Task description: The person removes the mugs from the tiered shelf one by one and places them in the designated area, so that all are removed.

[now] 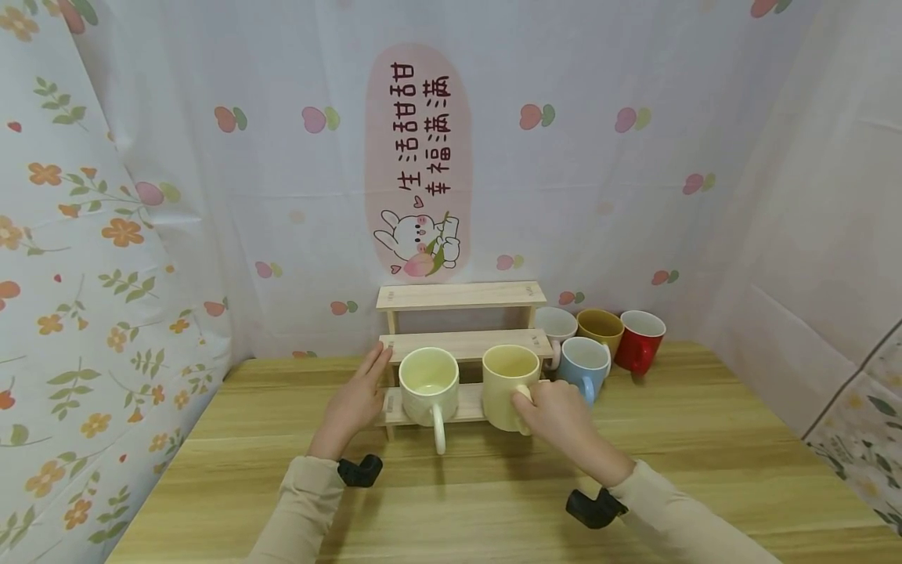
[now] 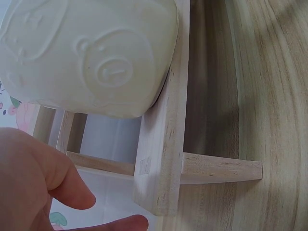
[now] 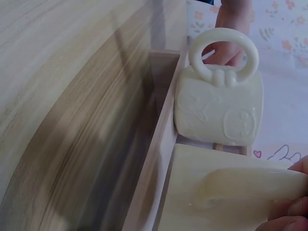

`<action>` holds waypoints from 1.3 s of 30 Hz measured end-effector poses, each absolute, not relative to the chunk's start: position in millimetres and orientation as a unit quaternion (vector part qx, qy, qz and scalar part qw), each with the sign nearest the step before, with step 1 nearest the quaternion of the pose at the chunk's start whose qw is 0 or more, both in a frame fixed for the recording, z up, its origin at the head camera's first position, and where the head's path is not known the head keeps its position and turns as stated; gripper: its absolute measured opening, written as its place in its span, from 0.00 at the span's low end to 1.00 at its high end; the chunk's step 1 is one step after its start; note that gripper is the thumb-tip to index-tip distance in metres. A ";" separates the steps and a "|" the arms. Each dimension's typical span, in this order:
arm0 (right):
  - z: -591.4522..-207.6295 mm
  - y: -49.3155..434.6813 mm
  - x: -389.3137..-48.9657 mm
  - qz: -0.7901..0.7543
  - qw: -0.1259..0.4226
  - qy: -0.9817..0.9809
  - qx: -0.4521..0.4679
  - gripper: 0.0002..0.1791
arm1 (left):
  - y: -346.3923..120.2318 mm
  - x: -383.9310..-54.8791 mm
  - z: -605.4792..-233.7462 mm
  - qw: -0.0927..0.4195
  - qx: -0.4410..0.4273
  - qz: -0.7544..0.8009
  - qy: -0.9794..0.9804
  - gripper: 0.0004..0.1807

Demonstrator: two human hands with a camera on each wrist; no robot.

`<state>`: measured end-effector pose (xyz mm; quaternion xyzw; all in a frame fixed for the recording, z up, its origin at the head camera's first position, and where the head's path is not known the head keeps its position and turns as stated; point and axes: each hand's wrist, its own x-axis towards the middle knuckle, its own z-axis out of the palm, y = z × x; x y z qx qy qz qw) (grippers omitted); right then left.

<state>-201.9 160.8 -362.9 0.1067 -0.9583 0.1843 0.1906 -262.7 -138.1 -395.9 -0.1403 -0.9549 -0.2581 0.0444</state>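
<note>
A three-tier wooden shelf (image 1: 461, 296) stands on the table. On its lowest step, toward the left, sits a pale green mug (image 1: 420, 403) with embossed bear faces, its handle pointing to the front. To the right of it is a plain light yellow mug (image 1: 502, 392) at the same step. My right hand (image 1: 564, 419) grips the yellow mug's handle (image 3: 240, 185), which the right wrist view shows close up. Fingers extended, my left hand (image 1: 355, 403) rests at the left end of the shelf, its fingertips by the middle step; it holds nothing.
Right of the shelf stand a light blue mug (image 1: 585, 360), a whitish mug (image 1: 555, 323), a mustard mug (image 1: 599, 325) and a red mug (image 1: 640, 342). A printed curtain (image 1: 296, 196) hangs behind the wood-grain table (image 1: 268, 423).
</note>
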 end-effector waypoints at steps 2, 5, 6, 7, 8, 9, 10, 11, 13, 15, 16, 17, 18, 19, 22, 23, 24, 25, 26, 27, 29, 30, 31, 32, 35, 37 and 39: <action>-361.1 163.2 -200.2 0.185 0.190 -0.958 0.108 0.26 | -137.8 -262.1 -395.4 0.044 -0.141 -0.258 -0.955 0.38; -359.4 167.9 -197.5 0.191 0.194 -0.955 0.117 0.26 | -137.3 -261.8 -395.1 0.043 -0.141 -0.260 -0.954 0.38; -358.9 169.7 -196.5 0.190 0.195 -0.955 0.118 0.26 | -137.0 -261.7 -394.9 0.043 -0.142 -0.260 -0.954 0.38; -358.3 171.6 -195.5 0.189 0.196 -0.955 0.117 0.26 | -136.8 -261.5 -394.6 0.042 -0.141 -0.259 -0.954 0.38; -357.6 173.4 -194.4 0.187 0.197 -0.955 0.116 0.26 | -136.6 -261.8 -394.7 0.041 -0.141 -0.259 -0.955 0.38; -356.9 175.2 -193.4 0.185 0.197 -0.956 0.114 0.26 | -136.4 -262.0 -394.7 0.041 -0.142 -0.259 -0.955 0.38; -356.1 176.9 -192.3 0.184 0.196 -0.957 0.112 0.26 | -136.3 -262.1 -394.7 0.042 -0.142 -0.258 -0.955 0.38; -355.2 178.5 -191.3 0.183 0.194 -0.958 0.110 0.26 | -136.4 -261.9 -394.6 0.042 -0.143 -0.259 -0.954 0.38; -352.8 181.5 -189.4 0.184 0.187 -0.959 0.105 0.26 | -136.5 -261.3 -394.2 0.042 -0.143 -0.259 -0.954 0.38; -350.5 184.4 -187.6 0.187 0.179 -0.961 0.100 0.26 | -136.8 -261.4 -394.2 0.043 -0.144 -0.261 -0.953 0.38; -349.5 186.0 -186.8 0.190 0.178 -0.961 0.098 0.26 | -136.9 -261.6 -394.3 0.043 -0.145 -0.261 -0.953 0.38; -348.6 187.6 -186.1 0.192 0.178 -0.961 0.095 0.26 | -137.2 -261.7 -394.5 0.041 -0.145 -0.262 -0.953 0.38; -347.8 189.4 -185.5 0.193 0.180 -0.960 0.093 0.26 | -137.3 -262.0 -394.7 0.040 -0.144 -0.262 -0.953 0.38; -347.3 191.2 -185.0 0.196 0.182 -0.959 0.091 0.26 | -137.6 -262.5 -395.3 0.039 -0.144 -0.261 -0.954 0.38; -346.1 197.3 -183.7 0.201 0.191 -0.957 0.086 0.26 | -138.3 -262.7 -395.8 0.042 -0.142 -0.259 -0.955 0.38; -345.7 199.5 -183.2 0.201 0.194 -0.957 0.083 0.26 | -138.4 -262.6 -395.8 0.042 -0.142 -0.259 -0.955 0.38; -345.5 202.0 -182.4 0.203 0.196 -0.956 0.081 0.27 | -138.4 -262.7 -395.6 0.043 -0.141 -0.259 -0.955 0.38; -345.2 204.7 -181.4 0.204 0.197 -0.956 0.079 0.27 | -138.5 -262.8 -395.6 0.043 -0.140 -0.260 -0.954 0.38; -344.8 207.5 -180.3 0.205 0.198 -0.955 0.078 0.27 | -138.3 -262.8 -395.4 0.043 -0.140 -0.261 -0.954 0.38; -344.5 210.5 -179.2 0.204 0.199 -0.955 0.077 0.27 | -138.2 -262.8 -395.0 0.043 -0.140 -0.262 -0.954 0.38; -343.5 216.6 -176.7 0.206 0.198 -0.956 0.072 0.28 | -138.0 -262.8 -394.6 0.041 -0.139 -0.265 -0.953 0.39; -342.9 219.7 -175.3 0.208 0.197 -0.956 0.069 0.28 | -138.0 -262.8 -394.5 0.040 -0.139 -0.266 -0.953 0.38; -342.5 222.6 -174.3 0.209 0.196 -0.956 0.065 0.27 | -138.2 -262.9 -394.5 0.039 -0.139 -0.267 -0.953 0.39; -341.8 225.4 -173.3 0.209 0.193 -0.957 0.059 0.27 | -138.2 -262.8 -394.3 0.039 -0.139 -0.267 -0.953 0.39; -340.4 234.3 -170.2 0.215 0.183 -0.958 0.038 0.27 | -138.8 -262.8 -394.2 0.038 -0.139 -0.268 -0.953 0.39; -340.1 240.7 -168.2 0.214 0.180 -0.960 0.026 0.26 | -138.8 -262.9 -394.1 0.038 -0.139 -0.265 -0.953 0.39; -340.3 247.2 -166.2 0.212 0.181 -0.960 0.020 0.26 | -138.8 -263.0 -394.3 0.036 -0.138 -0.263 -0.954 0.38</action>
